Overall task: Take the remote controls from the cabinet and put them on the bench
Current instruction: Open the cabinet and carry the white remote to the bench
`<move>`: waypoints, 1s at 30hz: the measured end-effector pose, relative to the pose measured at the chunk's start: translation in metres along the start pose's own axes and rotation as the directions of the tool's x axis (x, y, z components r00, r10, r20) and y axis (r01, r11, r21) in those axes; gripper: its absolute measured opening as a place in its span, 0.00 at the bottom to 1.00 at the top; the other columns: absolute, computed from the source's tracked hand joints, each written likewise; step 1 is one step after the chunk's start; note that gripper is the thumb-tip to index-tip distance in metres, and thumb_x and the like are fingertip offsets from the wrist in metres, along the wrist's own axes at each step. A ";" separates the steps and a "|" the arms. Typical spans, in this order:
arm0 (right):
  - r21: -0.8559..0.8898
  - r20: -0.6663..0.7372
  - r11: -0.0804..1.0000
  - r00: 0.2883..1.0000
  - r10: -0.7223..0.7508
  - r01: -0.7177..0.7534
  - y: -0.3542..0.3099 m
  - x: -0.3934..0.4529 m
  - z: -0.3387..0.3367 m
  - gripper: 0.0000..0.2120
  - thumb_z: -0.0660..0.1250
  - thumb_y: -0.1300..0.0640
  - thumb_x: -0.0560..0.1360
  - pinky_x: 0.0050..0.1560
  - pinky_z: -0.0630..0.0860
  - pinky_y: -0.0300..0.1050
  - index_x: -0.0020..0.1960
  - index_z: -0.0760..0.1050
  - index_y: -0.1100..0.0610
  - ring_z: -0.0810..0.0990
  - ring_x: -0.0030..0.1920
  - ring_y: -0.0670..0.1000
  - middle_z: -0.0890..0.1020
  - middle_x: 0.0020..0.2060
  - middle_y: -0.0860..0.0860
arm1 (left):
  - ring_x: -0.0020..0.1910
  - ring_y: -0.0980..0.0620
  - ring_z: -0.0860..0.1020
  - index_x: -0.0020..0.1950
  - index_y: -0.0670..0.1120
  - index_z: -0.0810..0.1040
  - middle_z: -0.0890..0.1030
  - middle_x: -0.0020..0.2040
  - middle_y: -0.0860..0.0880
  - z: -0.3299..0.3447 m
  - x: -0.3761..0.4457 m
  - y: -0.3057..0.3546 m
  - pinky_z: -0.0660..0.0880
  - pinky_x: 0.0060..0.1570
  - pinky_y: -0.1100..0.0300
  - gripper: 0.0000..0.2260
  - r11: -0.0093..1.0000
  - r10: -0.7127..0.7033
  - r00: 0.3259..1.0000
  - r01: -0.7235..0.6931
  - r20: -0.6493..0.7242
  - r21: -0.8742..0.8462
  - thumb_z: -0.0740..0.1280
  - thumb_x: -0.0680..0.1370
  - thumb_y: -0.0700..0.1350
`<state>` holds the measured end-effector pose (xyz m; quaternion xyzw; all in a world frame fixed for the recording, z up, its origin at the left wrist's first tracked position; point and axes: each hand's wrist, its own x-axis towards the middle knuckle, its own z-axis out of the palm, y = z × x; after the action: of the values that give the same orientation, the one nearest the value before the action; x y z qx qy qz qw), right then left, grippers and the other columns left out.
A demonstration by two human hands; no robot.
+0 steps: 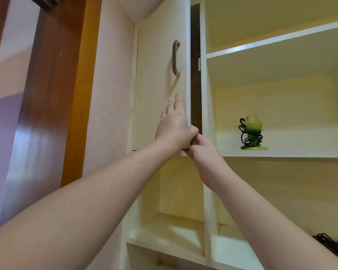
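Left hand: fingers straight, flat against front of cabinet door, thumb hooked round door's free edge at frame centre. Right hand: fingers curled, pinching door's lower corner just beneath left thumb, the two hands touching. Both forearms bare, entering from lower left and lower right of frame.

Door: cream, slightly ajar, dark gap showing along its right edge; brown curved handle mounted upright above left fingertips, not touched.

Cabinet: cream shelving, filling centre and right of frame. Remote controls: none visible; compartment behind door hidden.

Open shelf, right of door: green lamp-like ornament upright on round base, black cord wound round its stem. Lower open compartments below hands, centre bottom. Dark tangled cables, lower right corner, identity unclear.

Left of cabinet: pale pink wall, then orange-brown wooden frame, upper left.
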<state>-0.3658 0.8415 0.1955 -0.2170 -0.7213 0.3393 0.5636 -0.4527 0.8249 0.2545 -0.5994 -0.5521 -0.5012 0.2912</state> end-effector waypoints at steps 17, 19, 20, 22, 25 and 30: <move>0.190 0.130 0.965 0.969 -0.209 0.182 -0.014 -0.039 0.095 0.39 0.46 0.76 0.71 0.62 0.67 0.29 0.66 0.71 0.40 0.72 0.63 0.32 0.76 0.60 0.32 | 0.58 0.53 0.75 0.72 0.47 0.65 0.76 0.64 0.53 -0.130 -0.025 -0.071 0.76 0.55 0.56 0.29 0.991 0.058 0.997 -0.051 0.049 -0.126 0.68 0.73 0.47; 0.160 0.174 0.964 0.955 -0.241 0.214 -0.018 -0.043 0.113 0.38 0.48 0.75 0.71 0.56 0.68 0.23 0.69 0.67 0.43 0.72 0.60 0.28 0.75 0.59 0.32 | 0.53 0.50 0.76 0.68 0.46 0.68 0.78 0.60 0.49 -0.145 -0.031 -0.086 0.77 0.52 0.55 0.23 0.994 0.068 0.998 -0.067 0.000 -0.086 0.67 0.73 0.44; 0.129 0.195 0.964 0.947 -0.256 0.234 -0.020 -0.043 0.122 0.37 0.48 0.74 0.71 0.59 0.68 0.26 0.71 0.67 0.45 0.71 0.62 0.30 0.75 0.61 0.34 | 0.54 0.49 0.76 0.68 0.45 0.67 0.77 0.60 0.48 -0.151 -0.034 -0.092 0.76 0.52 0.56 0.23 0.996 0.067 0.997 -0.069 -0.028 -0.049 0.66 0.74 0.43; 0.057 0.222 0.961 0.935 -0.277 0.272 -0.022 -0.040 0.137 0.37 0.48 0.71 0.70 0.70 0.64 0.37 0.74 0.64 0.45 0.67 0.68 0.35 0.71 0.68 0.37 | 0.60 0.48 0.74 0.74 0.45 0.62 0.73 0.66 0.46 -0.159 -0.038 -0.105 0.71 0.54 0.60 0.28 0.993 0.101 0.993 -0.098 -0.057 0.066 0.66 0.76 0.43; -0.015 0.235 0.958 0.932 -0.275 0.287 -0.023 -0.038 0.150 0.37 0.48 0.70 0.71 0.75 0.57 0.43 0.76 0.59 0.45 0.61 0.73 0.38 0.66 0.73 0.39 | 0.69 0.49 0.66 0.77 0.43 0.55 0.64 0.73 0.45 -0.168 -0.047 -0.117 0.64 0.62 0.65 0.32 0.960 0.189 0.980 -0.169 -0.068 0.225 0.66 0.78 0.44; -0.186 0.309 0.923 0.912 -0.270 0.337 -0.032 -0.044 0.169 0.38 0.48 0.72 0.72 0.75 0.47 0.37 0.78 0.49 0.48 0.50 0.76 0.38 0.53 0.77 0.41 | 0.71 0.42 0.68 0.70 0.40 0.70 0.71 0.70 0.41 -0.181 -0.052 -0.131 0.66 0.68 0.49 0.24 0.668 0.441 0.895 -0.371 0.058 0.645 0.69 0.75 0.41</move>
<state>-0.5142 0.7480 0.1671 -0.1170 -0.8532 0.1859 0.4731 -0.6227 0.6714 0.2392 -0.5443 -0.5257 -0.2348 0.6101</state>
